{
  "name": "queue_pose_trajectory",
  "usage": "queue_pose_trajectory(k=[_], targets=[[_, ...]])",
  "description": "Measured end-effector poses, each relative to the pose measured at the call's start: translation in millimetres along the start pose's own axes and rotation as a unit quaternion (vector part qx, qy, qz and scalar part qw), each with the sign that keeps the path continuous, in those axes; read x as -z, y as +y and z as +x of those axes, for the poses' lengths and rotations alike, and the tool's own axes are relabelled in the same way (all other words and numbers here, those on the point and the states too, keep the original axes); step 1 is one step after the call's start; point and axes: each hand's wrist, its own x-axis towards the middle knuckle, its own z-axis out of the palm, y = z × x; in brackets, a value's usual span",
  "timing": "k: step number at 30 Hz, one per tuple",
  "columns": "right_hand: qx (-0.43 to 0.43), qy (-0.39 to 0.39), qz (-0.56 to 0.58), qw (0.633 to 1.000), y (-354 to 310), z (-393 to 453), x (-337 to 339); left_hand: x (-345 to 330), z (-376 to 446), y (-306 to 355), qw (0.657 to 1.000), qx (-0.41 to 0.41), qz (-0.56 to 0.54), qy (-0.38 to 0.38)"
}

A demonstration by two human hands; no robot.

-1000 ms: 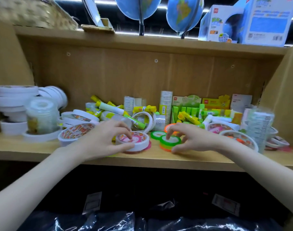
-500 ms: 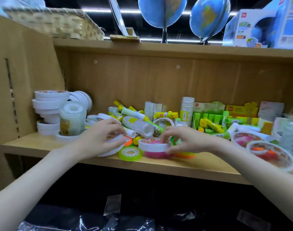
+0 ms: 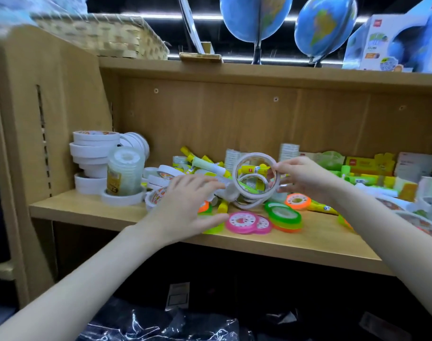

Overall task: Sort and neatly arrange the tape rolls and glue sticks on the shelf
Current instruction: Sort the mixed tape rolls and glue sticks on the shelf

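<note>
Head view: since the earlier frame the right hand has lifted a white tape ring off the shelf. It pinches the ring on edge, hole facing the camera, above the clutter. The left hand hovers nearer, fingers spread, apparently empty, just left of the ring.

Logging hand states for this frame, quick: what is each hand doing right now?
Left hand: open, fingers spread over the tape rolls, gripping nothing.
Right hand: pinching the rim of a large white tape roll, held upright.
</note>
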Motion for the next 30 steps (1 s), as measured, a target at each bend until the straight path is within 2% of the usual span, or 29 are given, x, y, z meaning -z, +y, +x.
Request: queue_pose_trajectory(k=[3,5,8,12,18,20,23,25,30], targets=[[-0.033,0.033,-0.073,0.996,10.5,2.2,-6.3,-8.9,9.5,22.3,0.995,0.020,0.042,-0.083],[-0.054,0.025,-0.094,0.994,19.3,4.6,-11.3,-15.5,13.4,28.1,0.989,0.033,0.086,-0.120],[-0.050,0.037,-0.098,0.993,28.2,9.7,-19.4,-20.3,17.4,26.3,0.980,0.034,0.133,-0.144],[-0.032,0.110,-0.213,0.970,26.4,13.6,-34.8,-19.5,21.9,19.5,0.977,0.011,0.143,-0.159],[0.012,0.190,-0.011,0.982,9.5,17.9,-24.2,-26.9,23.2,13.3,0.980,-0.003,0.151,-0.128],[0.013,0.175,0.027,0.984,-2.2,14.5,-10.6,-31.5,24.7,9.9,0.982,-0.007,0.148,-0.114],[0.011,0.110,0.104,0.988,-8.3,10.4,9.1,-35.4,28.3,6.6,0.985,-0.025,0.145,-0.092],[0.004,0.094,0.122,0.988,-10.2,8.4,19.8,-37.2,30.5,6.8,0.983,-0.016,0.147,-0.109],[-0.011,0.097,0.071,0.993,-10.3,5.6,26.2,-35.5,36.7,14.5,0.979,0.016,0.144,-0.146]])
